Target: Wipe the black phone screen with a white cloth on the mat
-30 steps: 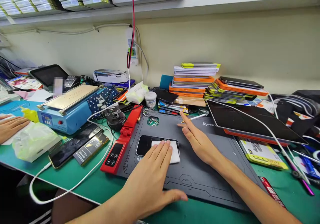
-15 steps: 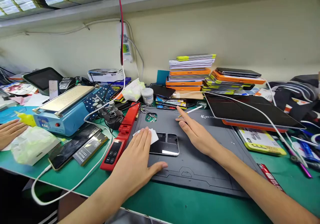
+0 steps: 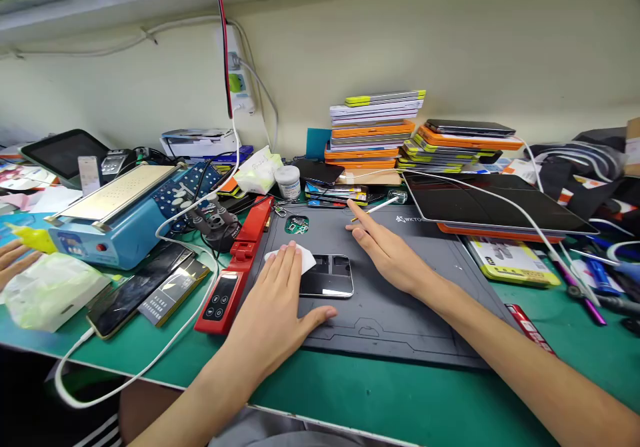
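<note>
Phone (image 3: 327,276), dark and glossy with a reflective face, lay flat on a grey work mat (image 3: 400,314) in the head view; the mat sat on a green bench (image 3: 350,400) against a cream wall (image 3: 450,40), under a shelf; white lettering "WKTO…" showed at the mat's far edge, the rest hidden; left hand (image 3: 273,307) was spread flat, fingers pressing a white wipe (image 3: 305,259) onto the phone's left end, thumb out on the mat; right hand (image 3: 387,250) lay open and flat on the mat just right of the phone, gripping nothing; a red tool (image 3: 235,274) bordered the mat's left side; a blue heating station (image 3: 120,214) stood farther left; stacked orange and white cases (image 3: 375,130) lined the wall; a dark tablet (image 3: 490,207) rested at right; another person's hand (image 3: 13,260) showed at the far left edge.
</note>
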Tool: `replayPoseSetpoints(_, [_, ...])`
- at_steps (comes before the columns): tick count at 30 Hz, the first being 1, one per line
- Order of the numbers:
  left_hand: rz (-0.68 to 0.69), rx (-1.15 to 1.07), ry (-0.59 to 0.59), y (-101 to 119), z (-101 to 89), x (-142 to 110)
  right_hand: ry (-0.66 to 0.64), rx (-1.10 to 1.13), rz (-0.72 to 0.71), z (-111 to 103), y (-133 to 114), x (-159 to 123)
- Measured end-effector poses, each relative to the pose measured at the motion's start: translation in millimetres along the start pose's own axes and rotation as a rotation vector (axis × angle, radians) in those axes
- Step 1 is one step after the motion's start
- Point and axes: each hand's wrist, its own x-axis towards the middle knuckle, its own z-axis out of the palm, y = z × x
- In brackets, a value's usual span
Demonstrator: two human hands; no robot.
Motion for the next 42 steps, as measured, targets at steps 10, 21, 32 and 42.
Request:
replayPoseSetpoints(10, [0.074, -0.021, 0.025, 22, -5.4, -9, -0.006, -0.019, -0.029, -1, -1, -2])
replayPoseSetpoints(21, [0.183, -0.043, 0.092, 61, -6.2, -15, -0.007, -0.018, -0.033, -1, -2, -2])
replayPoseSetpoints(32, [0.105, -0.089, 0.024, 70, -1.6, 10, 0.000, -0.016, -0.021, 0, -1, 0])
replayPoseSetpoints(42, [0.084, -0.061, -0.100, 18, -12.8, 7, 0.002, -0.035, -0.030, 0, 0, -1])
